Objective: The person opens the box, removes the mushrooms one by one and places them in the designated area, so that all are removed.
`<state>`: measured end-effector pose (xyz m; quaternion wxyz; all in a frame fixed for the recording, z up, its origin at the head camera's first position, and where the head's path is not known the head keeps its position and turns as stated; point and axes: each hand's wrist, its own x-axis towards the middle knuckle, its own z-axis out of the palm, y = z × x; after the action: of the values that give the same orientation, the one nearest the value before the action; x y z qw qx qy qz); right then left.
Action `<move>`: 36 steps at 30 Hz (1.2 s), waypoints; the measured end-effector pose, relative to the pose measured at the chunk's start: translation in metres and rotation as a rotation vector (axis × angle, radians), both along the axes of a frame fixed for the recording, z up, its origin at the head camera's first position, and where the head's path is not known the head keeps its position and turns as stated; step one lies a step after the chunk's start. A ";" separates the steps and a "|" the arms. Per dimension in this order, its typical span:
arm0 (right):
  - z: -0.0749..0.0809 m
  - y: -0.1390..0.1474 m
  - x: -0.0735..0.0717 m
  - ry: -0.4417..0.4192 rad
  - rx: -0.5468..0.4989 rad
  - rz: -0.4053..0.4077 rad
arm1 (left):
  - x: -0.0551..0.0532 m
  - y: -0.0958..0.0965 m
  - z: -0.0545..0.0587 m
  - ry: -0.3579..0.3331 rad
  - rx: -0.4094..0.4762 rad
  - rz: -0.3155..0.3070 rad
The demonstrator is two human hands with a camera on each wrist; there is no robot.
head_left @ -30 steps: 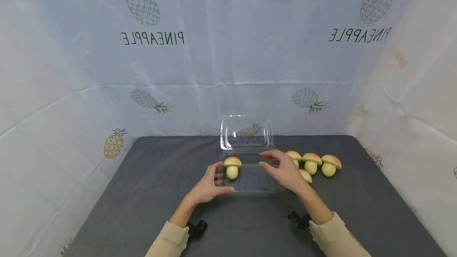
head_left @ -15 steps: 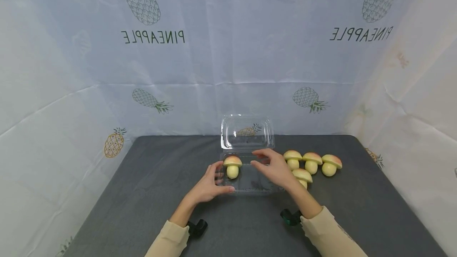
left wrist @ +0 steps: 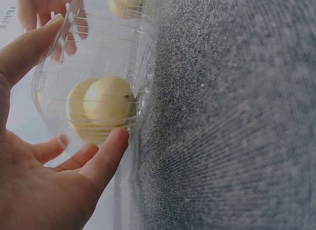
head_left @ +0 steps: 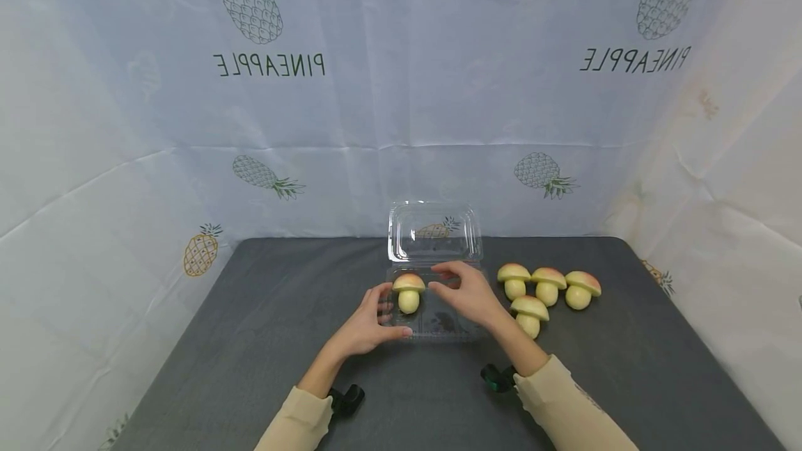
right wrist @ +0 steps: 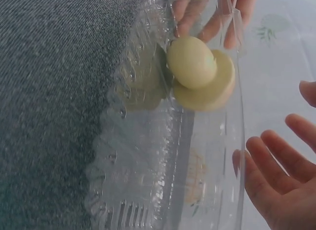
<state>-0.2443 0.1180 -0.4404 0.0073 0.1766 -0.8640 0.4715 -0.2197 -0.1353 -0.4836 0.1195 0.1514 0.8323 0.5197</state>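
A clear plastic clamshell box (head_left: 438, 329) sits mid-table, its lid (head_left: 434, 232) raised at the back. Inside, at the left end, lies a toy-like mushroom (head_left: 409, 294) with a reddish-yellow cap and pale stem. My left hand (head_left: 363, 326) holds the box's front left corner, thumb on the front rim and fingers along the left wall; in the left wrist view its fingertips (left wrist: 118, 134) are against the clear side. My right hand (head_left: 470, 294) hovers over the box's right half, fingers spread and nothing in them, as the right wrist view confirms.
Several similar mushrooms stand grouped right of the box, the nearest mushroom (head_left: 529, 315) close to my right forearm. Behind the dark table (head_left: 301, 277) hangs a pale cloth (head_left: 401, 89) printed with pineapples. A black strap-on device (head_left: 498, 378) is at my right wrist.
My right hand has moved left over the box, toward the mushroom inside, uncovering more of the mushrooms on the right. My left hand and the box have stayed put.
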 end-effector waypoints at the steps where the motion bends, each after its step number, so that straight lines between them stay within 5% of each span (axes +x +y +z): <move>1: 0.000 -0.002 0.000 -0.005 -0.001 -0.001 | 0.000 0.000 0.000 -0.001 0.002 -0.001; 36: -0.018 -0.037 -0.025 -0.088 0.019 -0.008 | -0.001 0.000 0.000 -0.014 0.013 -0.002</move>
<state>-0.2698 0.0808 -0.4588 -0.0306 0.1521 -0.8686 0.4705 -0.2205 -0.1355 -0.4832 0.1250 0.1496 0.8279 0.5260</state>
